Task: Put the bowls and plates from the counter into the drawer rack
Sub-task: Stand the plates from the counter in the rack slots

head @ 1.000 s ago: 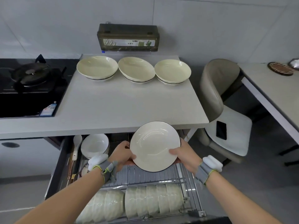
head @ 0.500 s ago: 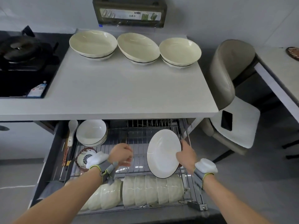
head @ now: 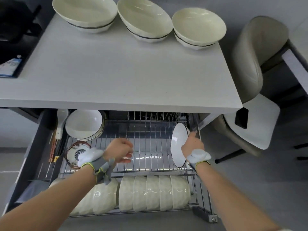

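The right hand [head: 191, 145] is gripping a white plate [head: 177, 144] by its right rim, fingers curled round the edge, and is holding it upright on edge at the right end of the rack [head: 146, 130] in the open drawer; the plate's lower rim seems to be touching the wires, though the wrist is hiding that spot; the left hand [head: 119, 148] is hovering over the middle of the rack, its fingers loosely curled and holding nothing; three bowls [head: 145, 17] are sitting side by side along the back of the counter [head: 116, 72], well apart from both hands; a row of bowls [head: 155, 192] is lying on edge along the front of the rack, and a stack of bowls [head: 83, 124] is sitting at its back left corner; a patterned bowl [head: 74, 151] is resting just in front of that stack, partly behind the left wrist; a spoon [head: 60, 120] and chopsticks [head: 53, 147] are lying in the narrow left compartment; a chair [head: 250, 64] is standing to the right of the counter with a phone [head: 241, 118] on its seat
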Tool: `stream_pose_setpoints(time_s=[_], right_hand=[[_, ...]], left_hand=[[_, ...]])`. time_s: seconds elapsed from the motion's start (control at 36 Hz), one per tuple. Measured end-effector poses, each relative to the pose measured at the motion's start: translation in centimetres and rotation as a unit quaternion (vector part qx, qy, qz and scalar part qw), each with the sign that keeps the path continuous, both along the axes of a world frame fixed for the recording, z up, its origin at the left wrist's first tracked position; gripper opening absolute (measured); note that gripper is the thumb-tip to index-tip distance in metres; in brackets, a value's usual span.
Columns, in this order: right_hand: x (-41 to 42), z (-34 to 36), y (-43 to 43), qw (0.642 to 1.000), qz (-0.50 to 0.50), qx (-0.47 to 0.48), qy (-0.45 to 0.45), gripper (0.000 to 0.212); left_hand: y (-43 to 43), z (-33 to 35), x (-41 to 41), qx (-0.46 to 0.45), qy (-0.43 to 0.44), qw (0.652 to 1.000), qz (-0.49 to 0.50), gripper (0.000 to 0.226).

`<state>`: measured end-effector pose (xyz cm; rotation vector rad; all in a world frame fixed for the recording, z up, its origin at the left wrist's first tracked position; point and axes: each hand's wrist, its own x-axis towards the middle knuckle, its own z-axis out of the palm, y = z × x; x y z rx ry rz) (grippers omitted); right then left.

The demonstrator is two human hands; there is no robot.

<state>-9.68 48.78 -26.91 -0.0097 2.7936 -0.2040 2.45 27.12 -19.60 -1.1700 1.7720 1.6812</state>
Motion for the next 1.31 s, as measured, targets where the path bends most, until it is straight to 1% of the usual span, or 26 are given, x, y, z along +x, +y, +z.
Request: stream_pose_setpoints(time_s=[0.03,0.14,0.31,0.5,0.72,0.89,1.0,1.17,1.31], right_hand=[[-0.3,-0.3,-0.1,1.000,0.003,0.006,0.002,0.044],[-0.9,-0.9,-0.3,1.000,0.015,0.012,0.005,0.028],[-2.1,-1.0,-1.0,0.999,0.036,0.027,0.010,0.021],[-2.7,-0.8,-1.5,0.998,0.039,0.057,0.009,0.027],[-2.8,-1.1,-1.5,0.997,0.055,0.059,0.001,0.025],[-3.4,-1.4,-1.3,0.998,0.048,0.032,-0.006,0.024],[-3.5,-1.6,-1.2,1.000,0.024,0.004,-0.015,0.024],[-3.1,-1.2,-1.2,0.999,-0.014,0.026,-0.026,0.035],[-2.7,0.2,-1.1,1.000,-0.001,0.016,-0.021,0.037]], left_hand=[[-0.1,-0.3,-0.1,0.003,-0.003,1.000,0.000,0.013],[-0.6,-1.2,-0.3,0.005,-0.009,1.000,0.003,0.013],[-1.2,-2.2,-0.7,0.016,-0.020,1.000,0.012,0.013],[-1.7,-2.3,-1.4,0.027,-0.024,0.999,0.022,0.014],[-1.4,-2.5,-2.1,0.026,-0.021,0.999,0.022,0.013],[-1.0,-2.9,-2.6,0.037,-0.018,0.999,0.024,0.017],[-0.8,-3.0,-2.7,0.050,-0.016,0.998,0.033,0.016],[-0.4,-2.8,-2.6,0.053,-0.014,0.998,0.033,0.018],[-0.4,-2.4,-2.4,0.035,-0.009,0.999,0.033,0.017]])
